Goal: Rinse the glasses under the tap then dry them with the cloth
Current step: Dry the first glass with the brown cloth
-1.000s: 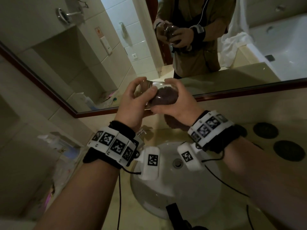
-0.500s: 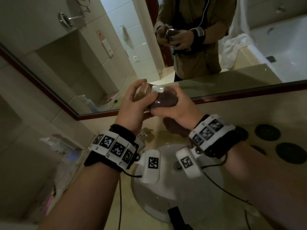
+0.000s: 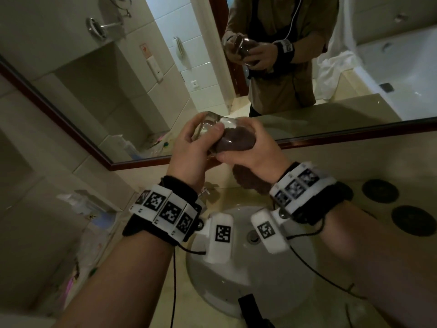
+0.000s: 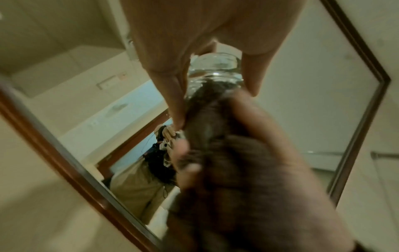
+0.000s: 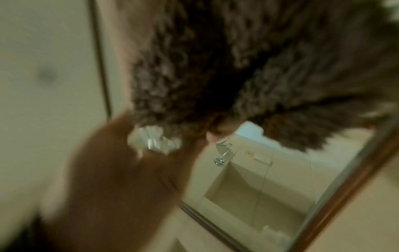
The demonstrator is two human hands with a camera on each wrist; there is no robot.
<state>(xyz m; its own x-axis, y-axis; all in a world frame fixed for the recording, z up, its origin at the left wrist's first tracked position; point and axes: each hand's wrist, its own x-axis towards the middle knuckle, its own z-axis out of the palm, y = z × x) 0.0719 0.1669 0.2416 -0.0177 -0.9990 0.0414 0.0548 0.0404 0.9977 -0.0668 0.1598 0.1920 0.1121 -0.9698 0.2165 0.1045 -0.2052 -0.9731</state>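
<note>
A clear glass (image 3: 212, 125) lies on its side in the air above the basin, its thick base to the left. My left hand (image 3: 189, 147) grips the base end, thumb over the top. A dark brown cloth (image 3: 234, 140) is stuffed into the glass and hangs below my right hand (image 3: 250, 150), which grips the cloth at the glass mouth. In the left wrist view my fingers (image 4: 172, 95) hold the glass (image 4: 215, 71) with the cloth (image 4: 226, 153) filling it. The right wrist view is blurred, filled by the cloth (image 5: 237, 68).
A white round basin (image 3: 236, 280) with a drain (image 3: 253, 235) sits below my wrists. A wood-framed mirror (image 3: 71, 129) covers the wall ahead. Two dark round coasters (image 3: 411, 221) lie on the counter at the right. Packets and small items (image 3: 89, 209) clutter the left counter.
Both hands have stayed together above the basin. The glass has turned a little in my left hand while my right hand works the cloth inside it.
</note>
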